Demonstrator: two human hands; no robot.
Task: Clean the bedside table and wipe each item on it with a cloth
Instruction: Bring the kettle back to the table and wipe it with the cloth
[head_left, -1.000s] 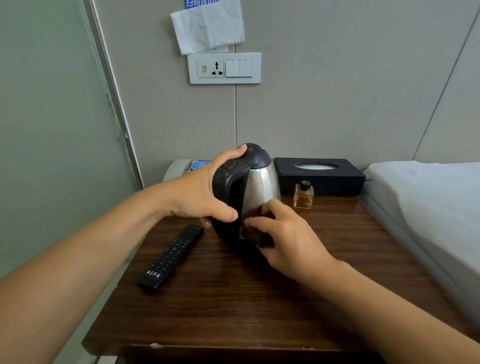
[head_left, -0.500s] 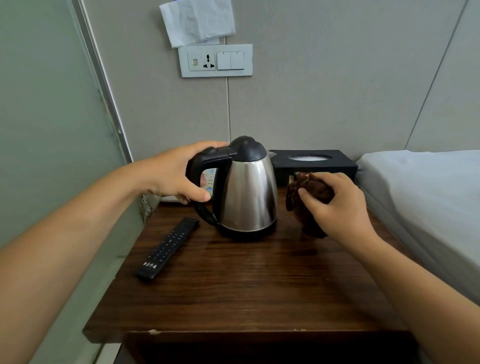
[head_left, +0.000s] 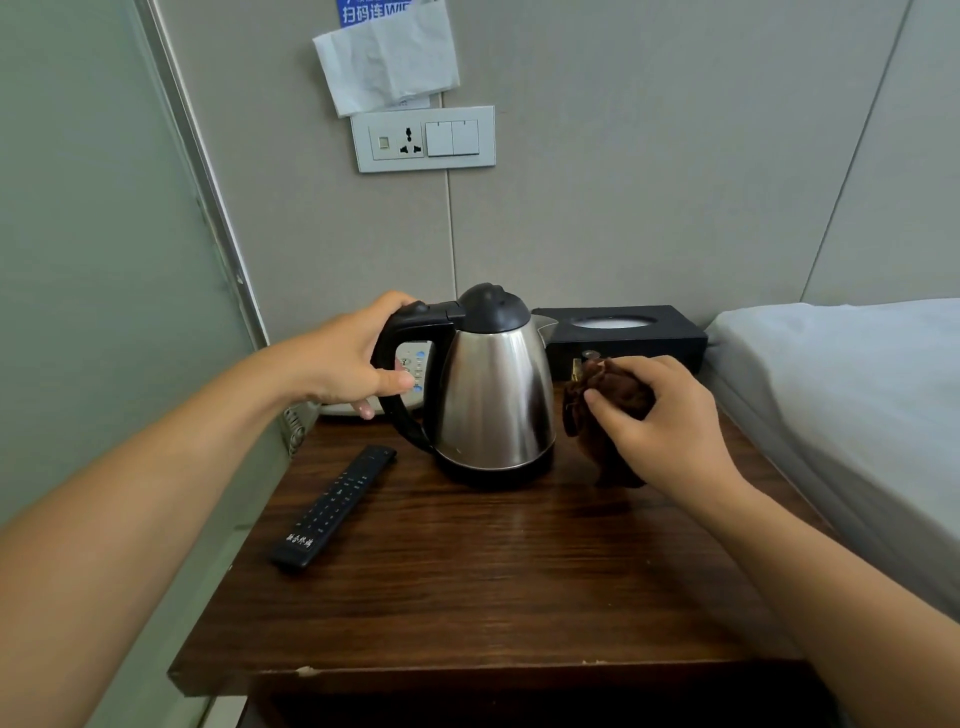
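Observation:
A steel kettle (head_left: 493, 395) with a black lid and handle stands upright on the dark wooden bedside table (head_left: 467, 582). My left hand (head_left: 353, 364) grips its handle from the left. My right hand (head_left: 660, 421) holds a bunched brown cloth (head_left: 608, 410) just right of the kettle, low over the tabletop. The cloth and hand hide most of a small perfume bottle (head_left: 584, 358); only its cap and top edge show. A black remote (head_left: 335, 506) lies at the front left of the kettle.
A black tissue box (head_left: 623, 332) sits against the wall behind the cloth. A pale phone (head_left: 410, 374) lies behind the kettle handle. The bed (head_left: 852, 395) borders the table on the right, a glass panel (head_left: 104, 260) on the left. A socket plate (head_left: 423, 137) hangs on the wall above.
The kettle was turned so its handle faces left and now stands on the table. My right hand moved the cloth from the kettle's front to its right side.

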